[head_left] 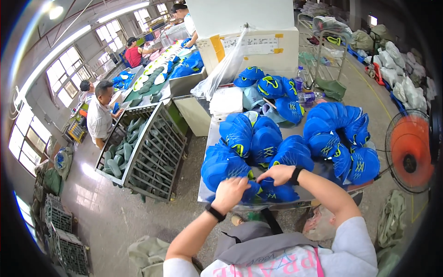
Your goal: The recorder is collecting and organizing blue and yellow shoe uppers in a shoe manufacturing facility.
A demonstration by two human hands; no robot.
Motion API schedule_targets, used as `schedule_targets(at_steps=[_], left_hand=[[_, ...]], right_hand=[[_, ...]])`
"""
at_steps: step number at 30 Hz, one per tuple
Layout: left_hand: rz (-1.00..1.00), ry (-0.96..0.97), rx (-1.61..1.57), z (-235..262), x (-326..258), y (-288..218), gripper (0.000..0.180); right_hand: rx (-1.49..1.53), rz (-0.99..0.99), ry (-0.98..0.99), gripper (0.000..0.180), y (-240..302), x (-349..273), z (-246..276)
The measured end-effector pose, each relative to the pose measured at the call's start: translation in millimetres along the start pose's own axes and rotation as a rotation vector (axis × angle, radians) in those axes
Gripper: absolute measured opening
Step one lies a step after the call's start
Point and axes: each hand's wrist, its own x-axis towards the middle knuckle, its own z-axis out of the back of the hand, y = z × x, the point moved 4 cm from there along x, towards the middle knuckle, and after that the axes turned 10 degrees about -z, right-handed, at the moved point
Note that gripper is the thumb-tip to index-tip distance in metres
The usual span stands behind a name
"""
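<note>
Near the front edge of the table, a blue shoe upper (251, 193) with a yellow-green collar is between my hands. My left hand (230, 193) closes on its left side, fingers curled over the edge. From the right, my right hand (278, 175) grips it with finger and thumb close to the collar. Fanned stacks of blue uppers surround my hands: one stack (222, 164) just beyond my left hand, another (292, 152) beyond my right. A curved row of uppers (323, 121) extends to the right. The fingertips are partly hidden against the blue material.
A slatted cart (159, 154) full of dark green shoe lasts stands left of the table; a person (99, 113) is beside it. Bottles (308, 97) and a white stack (226, 102) sit at the table's back. An orange fan (410, 150) stands at the right.
</note>
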Motion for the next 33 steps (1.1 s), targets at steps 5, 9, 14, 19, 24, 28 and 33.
schedule_targets(at_steps=[5,9,14,19,24,28,33], left_hand=[[0.254,0.219,0.339,-29.5,33.5,86.9,0.021],[0.288,0.158,0.390,-42.2,32.0,85.4,0.017],[-0.123,0.142,0.105,-58.3,42.4,8.3,0.027],[-0.170,0.409,0.455,-98.5,33.7,12.2,0.040],[-0.236,0.519,0.404,-123.8,14.4,31.5,0.023],[-0.399,0.592,0.499,-117.1,-3.9,5.1,0.026],[-0.404,0.712,-0.138,-82.7,-3.4,14.0,0.038]], right_hand=[[-0.281,-0.234,-0.215,0.049,38.2,0.2,2.4],[-0.447,-0.158,-0.685,0.036,23.9,-41.5,-16.4],[-0.559,-0.375,-0.609,0.071,30.8,-77.3,-20.9],[-0.668,-0.361,-0.432,0.091,24.8,-47.8,-1.4],[-0.702,-0.313,-0.453,0.047,3.1,-39.3,16.7],[-0.652,-0.158,-0.550,0.025,14.6,-58.4,4.1],[-0.670,-0.072,-0.482,0.032,24.6,-68.1,2.5]])
